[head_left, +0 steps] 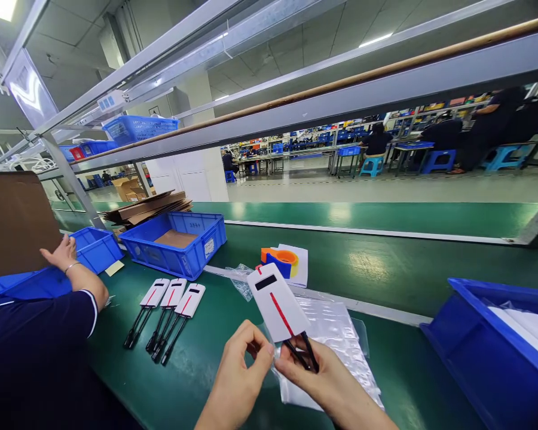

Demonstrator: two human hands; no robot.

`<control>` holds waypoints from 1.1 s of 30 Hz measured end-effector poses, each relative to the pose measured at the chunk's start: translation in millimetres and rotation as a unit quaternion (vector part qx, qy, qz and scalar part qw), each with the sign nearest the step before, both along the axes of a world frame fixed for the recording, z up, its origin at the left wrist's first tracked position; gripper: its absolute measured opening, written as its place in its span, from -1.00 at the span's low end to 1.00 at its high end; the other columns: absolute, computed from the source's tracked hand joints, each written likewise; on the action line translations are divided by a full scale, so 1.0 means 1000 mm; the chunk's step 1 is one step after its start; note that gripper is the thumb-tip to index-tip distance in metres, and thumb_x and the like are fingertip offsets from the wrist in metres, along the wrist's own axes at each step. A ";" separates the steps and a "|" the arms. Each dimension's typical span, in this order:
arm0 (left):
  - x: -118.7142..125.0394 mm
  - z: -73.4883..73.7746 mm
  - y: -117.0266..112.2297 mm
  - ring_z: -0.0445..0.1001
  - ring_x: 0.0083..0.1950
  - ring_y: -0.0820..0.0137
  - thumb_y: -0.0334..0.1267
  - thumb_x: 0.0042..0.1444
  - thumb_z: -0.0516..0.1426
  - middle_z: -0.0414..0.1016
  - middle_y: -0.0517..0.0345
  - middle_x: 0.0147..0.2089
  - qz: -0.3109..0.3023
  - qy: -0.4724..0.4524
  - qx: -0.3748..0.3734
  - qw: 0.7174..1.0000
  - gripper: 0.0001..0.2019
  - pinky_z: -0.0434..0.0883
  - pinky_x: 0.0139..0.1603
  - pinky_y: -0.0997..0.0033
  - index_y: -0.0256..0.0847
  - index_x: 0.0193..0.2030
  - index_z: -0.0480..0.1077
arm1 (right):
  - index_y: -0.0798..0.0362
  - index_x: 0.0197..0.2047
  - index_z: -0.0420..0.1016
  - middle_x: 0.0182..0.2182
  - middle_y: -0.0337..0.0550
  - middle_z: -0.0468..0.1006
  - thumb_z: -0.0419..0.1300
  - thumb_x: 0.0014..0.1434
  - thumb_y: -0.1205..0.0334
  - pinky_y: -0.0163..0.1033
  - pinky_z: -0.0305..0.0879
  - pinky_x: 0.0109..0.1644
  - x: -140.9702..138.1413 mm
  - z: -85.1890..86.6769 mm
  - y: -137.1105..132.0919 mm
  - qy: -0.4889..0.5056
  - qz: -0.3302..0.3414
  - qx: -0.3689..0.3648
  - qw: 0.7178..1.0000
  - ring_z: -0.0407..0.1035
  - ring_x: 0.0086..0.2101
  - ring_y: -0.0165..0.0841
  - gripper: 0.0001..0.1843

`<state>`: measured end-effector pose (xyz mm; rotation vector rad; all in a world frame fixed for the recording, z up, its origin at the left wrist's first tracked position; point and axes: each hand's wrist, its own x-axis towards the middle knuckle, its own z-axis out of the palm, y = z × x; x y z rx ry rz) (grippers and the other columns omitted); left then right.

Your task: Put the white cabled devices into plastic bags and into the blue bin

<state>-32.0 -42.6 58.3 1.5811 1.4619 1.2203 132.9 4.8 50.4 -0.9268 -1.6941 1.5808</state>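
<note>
On a green factory tabletop (385,263), a white rectangular card with a red stripe (278,307) is raised above clear plastic bags (341,334). The right hand (329,382) is clamped on its black leads (303,353), and the left hand (240,373) is curled closed beside it. Three matching cards (173,295) lie to the left, by a blue plastic bin (174,242).

Count, bench as seen. Striped white cards with black prongs: 4. That is the held card (278,307), pinched in my right hand (323,379), plus a row of three (174,295) lying on the green belt (385,269). Blue bins at bench level: 4, namely the centre bin (170,260), the small bin (101,251) beside it, the left bin (31,286) and the right bin (466,358). Blue mesh basket (138,128) on the overhead rack: 1. Orange-and-blue tape dispenser (280,261): 1. Stack of clear bags (336,334): 1, sheets not countable. Hands: my 2, counting my left hand (240,373); co-worker's hand (63,254): 1.
</note>
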 end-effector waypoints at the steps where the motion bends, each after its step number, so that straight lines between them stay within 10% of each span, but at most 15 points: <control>1: -0.001 -0.001 -0.001 0.35 -0.27 0.32 -0.17 0.32 0.07 0.34 0.15 -0.31 0.010 -0.002 0.014 1.000 -0.75 0.31 -0.21 0.37 -0.15 -0.40 0.27 | 0.00 -0.40 0.29 -0.47 -0.35 0.22 0.28 0.19 -0.08 -0.28 0.04 -0.36 0.002 0.000 0.002 -0.003 -0.010 -0.007 1.000 0.08 -0.43 -0.39 -0.62; 7: -0.006 -0.016 -0.016 0.39 -0.20 0.29 -0.19 0.38 0.06 0.37 0.12 -0.28 0.001 0.030 0.120 0.992 -0.76 0.32 -0.15 0.34 -0.15 -0.35 0.30 | -0.02 -0.35 0.31 -0.55 -0.49 -0.02 0.24 0.21 -0.16 -0.25 -0.24 -0.47 0.007 -0.005 0.012 -0.007 -0.103 -0.047 0.994 -0.21 -0.53 -0.46 -0.60; 13: -0.023 -0.019 -0.011 0.29 0.36 0.12 -0.13 0.40 0.10 0.35 -0.09 0.34 0.018 0.007 0.072 0.997 -0.69 0.25 0.31 0.14 -0.08 0.22 0.32 | -0.03 -0.37 0.30 -0.58 -0.51 0.00 0.21 0.22 -0.16 -0.26 -0.24 -0.49 0.006 -0.004 0.009 -0.010 -0.028 -0.071 0.997 -0.20 -0.55 -0.46 -0.61; 20: -0.021 -0.011 -0.003 0.40 -0.40 0.37 -0.08 0.31 0.13 0.44 0.16 -0.41 -0.039 -0.034 -0.076 0.996 -0.72 0.34 -0.39 0.45 -0.22 -0.33 0.45 | 0.01 -0.33 0.37 -0.42 -0.31 0.31 0.24 0.21 0.01 -0.26 0.09 -0.31 0.015 0.008 0.012 -0.056 0.022 0.002 0.998 0.17 -0.37 -0.35 -0.75; 26: -0.013 -0.003 -0.003 0.31 -0.41 0.43 -0.22 0.30 0.12 0.39 0.21 -0.47 -0.077 0.050 -0.020 0.996 -0.73 0.17 -0.38 0.48 -0.22 -0.42 0.44 | 0.01 -0.32 0.36 -0.39 -0.33 0.28 0.26 0.14 0.16 -0.28 0.09 -0.28 0.013 0.011 0.005 -0.031 0.119 -0.024 0.992 0.13 -0.35 -0.36 -0.83; 33: -0.020 -0.003 -0.005 0.15 -0.50 0.46 0.15 0.42 -0.05 0.17 0.28 -0.57 -0.084 0.044 -0.034 0.995 -0.41 0.08 -0.43 0.44 -0.21 -0.51 0.35 | 0.03 -0.29 0.36 -0.37 -0.33 0.29 0.28 0.10 0.23 -0.28 0.08 -0.26 0.020 0.009 0.005 -0.075 0.183 -0.051 0.979 0.12 -0.32 -0.36 -0.84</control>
